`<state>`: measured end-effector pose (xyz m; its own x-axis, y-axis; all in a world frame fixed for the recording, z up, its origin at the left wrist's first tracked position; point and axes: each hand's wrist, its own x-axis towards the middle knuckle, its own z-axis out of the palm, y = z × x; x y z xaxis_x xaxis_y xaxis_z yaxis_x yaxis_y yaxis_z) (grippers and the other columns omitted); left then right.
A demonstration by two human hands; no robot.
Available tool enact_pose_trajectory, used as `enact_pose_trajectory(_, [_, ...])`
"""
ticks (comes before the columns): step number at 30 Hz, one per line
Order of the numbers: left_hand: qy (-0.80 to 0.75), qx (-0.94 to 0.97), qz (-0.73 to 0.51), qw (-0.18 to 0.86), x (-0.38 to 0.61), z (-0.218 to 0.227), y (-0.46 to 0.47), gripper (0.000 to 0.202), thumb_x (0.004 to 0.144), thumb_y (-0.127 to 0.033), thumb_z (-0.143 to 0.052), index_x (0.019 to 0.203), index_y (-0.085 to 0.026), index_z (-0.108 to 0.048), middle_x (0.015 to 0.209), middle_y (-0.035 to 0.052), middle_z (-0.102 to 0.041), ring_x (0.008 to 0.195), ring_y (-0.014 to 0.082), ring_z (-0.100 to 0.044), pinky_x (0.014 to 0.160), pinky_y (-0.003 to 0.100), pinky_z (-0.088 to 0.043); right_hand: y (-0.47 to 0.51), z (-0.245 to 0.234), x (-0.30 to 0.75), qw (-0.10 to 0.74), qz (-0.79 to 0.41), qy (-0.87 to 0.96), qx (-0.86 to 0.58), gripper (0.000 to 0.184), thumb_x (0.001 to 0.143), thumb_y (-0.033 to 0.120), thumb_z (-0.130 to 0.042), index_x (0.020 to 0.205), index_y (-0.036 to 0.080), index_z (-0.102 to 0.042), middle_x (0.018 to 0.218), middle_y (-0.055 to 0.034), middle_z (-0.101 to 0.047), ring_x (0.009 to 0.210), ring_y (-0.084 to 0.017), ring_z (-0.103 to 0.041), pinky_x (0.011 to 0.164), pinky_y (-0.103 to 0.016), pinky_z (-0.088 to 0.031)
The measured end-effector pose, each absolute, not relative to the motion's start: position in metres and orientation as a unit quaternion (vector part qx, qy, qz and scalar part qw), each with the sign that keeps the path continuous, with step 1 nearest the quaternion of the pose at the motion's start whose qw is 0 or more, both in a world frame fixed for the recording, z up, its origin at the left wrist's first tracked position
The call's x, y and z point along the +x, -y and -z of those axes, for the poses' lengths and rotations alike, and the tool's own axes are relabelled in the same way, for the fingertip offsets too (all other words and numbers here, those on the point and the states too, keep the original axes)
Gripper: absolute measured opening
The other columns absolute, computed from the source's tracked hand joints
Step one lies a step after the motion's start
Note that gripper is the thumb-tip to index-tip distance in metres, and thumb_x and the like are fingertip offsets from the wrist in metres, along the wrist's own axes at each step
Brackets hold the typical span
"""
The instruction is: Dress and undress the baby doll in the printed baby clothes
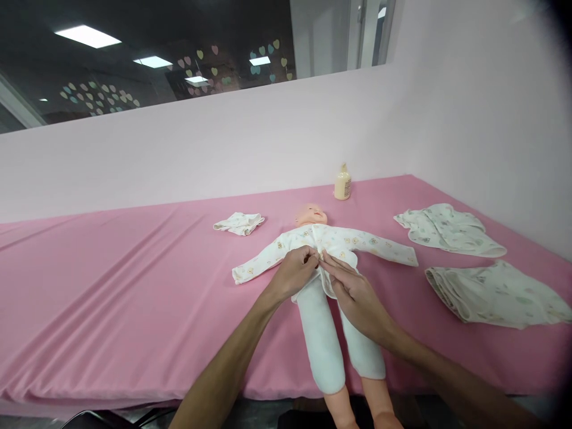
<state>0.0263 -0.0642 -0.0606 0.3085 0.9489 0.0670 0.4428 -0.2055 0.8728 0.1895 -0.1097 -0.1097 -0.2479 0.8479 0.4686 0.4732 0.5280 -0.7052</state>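
A baby doll [314, 214] lies on its back, its head toward the wall and its legs toward me. It wears a white printed baby shirt [286, 239] with both sleeves spread wide, and pale pants [320, 339]. My left hand [295, 273] is closed, thumb and finger pinching the shirt's front edge at the doll's middle. Against it, my right hand [357, 298] has its fingertips pressed together on the same front edge. Whatever small fastening lies between the fingertips is hidden.
A pink sheet [134, 298] covers the table. A folded printed cloth [240, 223] lies left of the doll's head. A pump bottle [342, 183] stands by the wall. To the right lie a crumpled printed cloth [449, 229] and a folded one [496, 295]. The doll's feet overhang the front edge.
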Motion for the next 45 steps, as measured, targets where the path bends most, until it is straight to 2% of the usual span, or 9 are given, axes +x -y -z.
enact_pose_trajectory(5, [-0.510, 0.730, -0.307, 0.336, 0.032, 0.061, 0.070, 0.026, 0.094, -0.035, -0.038, 0.075, -0.018, -0.045, 0.073, -0.0027, -0.051, 0.066, 0.0108, -0.042, 0.060, 0.025, -0.033, 0.107, 0.112, 0.184, 0.436, -0.078, 0.773, -0.454, 0.054, 0.096, 0.016, -0.035, 0.150, 0.019, -0.038, 0.147, -0.0062, -0.049, 0.136, -0.022, -0.044, 0.112, -0.047, -0.041])
enact_pose_trajectory(10, [-0.534, 0.742, -0.307, 0.264, 0.037, 0.062, 0.071, 0.026, 0.096, -0.030, -0.033, 0.072, -0.019, -0.036, 0.070, -0.0023, -0.045, 0.066, 0.0118, -0.039, 0.063, 0.027, -0.031, 0.106, 0.121, 0.181, 0.399, 0.021, 0.792, -0.463, 0.051, 0.095, 0.014, -0.037, 0.145, 0.013, -0.046, 0.145, -0.0087, -0.051, 0.136, -0.025, -0.044, 0.112, -0.049, -0.040])
enact_pose_trajectory(16, [-0.539, 0.744, -0.295, 0.263, 0.037, 0.062, 0.071, 0.028, 0.098, -0.032, -0.031, 0.073, -0.019, -0.036, 0.071, -0.0018, -0.044, 0.067, 0.0126, -0.039, 0.063, 0.028, -0.030, 0.108, 0.120, 0.181, 0.422, -0.060, 0.777, -0.464, 0.054, 0.092, 0.012, -0.036, 0.145, 0.012, -0.044, 0.141, -0.0085, -0.055, 0.134, -0.020, -0.046, 0.112, -0.041, -0.042])
enact_pose_trajectory(27, [-0.508, 0.754, -0.314, 0.274, 0.037, 0.063, 0.070, 0.031, 0.099, -0.036, -0.031, 0.074, -0.019, -0.036, 0.073, -0.0019, -0.044, 0.068, 0.0120, -0.040, 0.066, 0.027, -0.034, 0.108, 0.120, 0.182, 0.393, -0.124, 0.773, -0.482, 0.056, 0.093, 0.019, -0.037, 0.149, 0.019, -0.038, 0.155, -0.0069, -0.037, 0.145, -0.024, -0.031, 0.118, -0.051, -0.031])
enact_pose_trajectory(33, [-0.536, 0.763, -0.253, 0.259, 0.014, 0.056, 0.104, 0.027, 0.094, -0.045, -0.044, 0.106, -0.022, -0.053, 0.108, 0.0045, -0.061, 0.096, 0.0198, -0.056, 0.077, 0.031, -0.043, 0.117, 0.129, 0.222, 0.387, -0.103, 0.793, -0.458, 0.056, 0.094, 0.025, -0.044, 0.149, 0.026, -0.034, 0.152, -0.0082, -0.039, 0.142, -0.026, -0.034, 0.114, -0.051, -0.038])
enact_pose_trajectory(36, [-0.569, 0.759, -0.220, 0.229, 0.003, 0.066, 0.125, 0.021, 0.096, -0.039, -0.042, 0.104, -0.022, -0.052, 0.099, 0.0028, -0.063, 0.086, 0.0192, -0.058, 0.072, 0.031, -0.043, 0.124, 0.139, 0.252, 0.390, -0.101, 0.808, -0.429, 0.048, 0.093, 0.022, -0.045, 0.141, 0.026, -0.043, 0.143, -0.0095, -0.046, 0.135, -0.024, -0.042, 0.109, -0.045, -0.044])
enact_pose_trajectory(39, [-0.560, 0.778, -0.243, 0.150, 0.007, 0.084, 0.138, 0.018, 0.099, -0.028, -0.036, 0.097, -0.021, -0.052, 0.085, 0.0014, -0.061, 0.072, 0.0162, -0.055, 0.064, 0.029, -0.042, 0.124, 0.149, 0.271, 0.376, -0.109, 0.799, -0.456, 0.044, 0.092, 0.022, -0.047, 0.136, 0.026, -0.048, 0.135, -0.0089, -0.052, 0.127, -0.024, -0.050, 0.105, -0.044, -0.047])
enact_pose_trajectory(43, [-0.442, 0.851, -0.260, -0.115, 0.021, 0.103, 0.139, 0.020, 0.092, -0.006, -0.040, 0.100, -0.016, -0.056, 0.083, 0.0048, -0.059, 0.074, 0.0180, -0.052, 0.065, 0.031, -0.041, 0.119, 0.152, 0.270, 0.355, -0.142, 0.769, -0.512, 0.034, 0.095, 0.029, -0.045, 0.127, 0.022, -0.054, 0.116, -0.0088, -0.065, 0.102, -0.024, -0.064, 0.087, -0.043, -0.055])
enact_pose_trajectory(45, [-0.388, 0.866, -0.256, -0.183, 0.021, 0.107, 0.136, 0.022, 0.090, -0.003, -0.042, 0.101, -0.015, -0.057, 0.080, 0.0048, -0.058, 0.072, 0.0182, -0.050, 0.065, 0.032, -0.041, 0.119, 0.147, 0.263, 0.365, -0.149, 0.764, -0.510, 0.028, 0.098, 0.031, -0.039, 0.114, 0.020, -0.059, 0.104, -0.0093, -0.067, 0.091, -0.023, -0.065, 0.079, -0.041, -0.055])
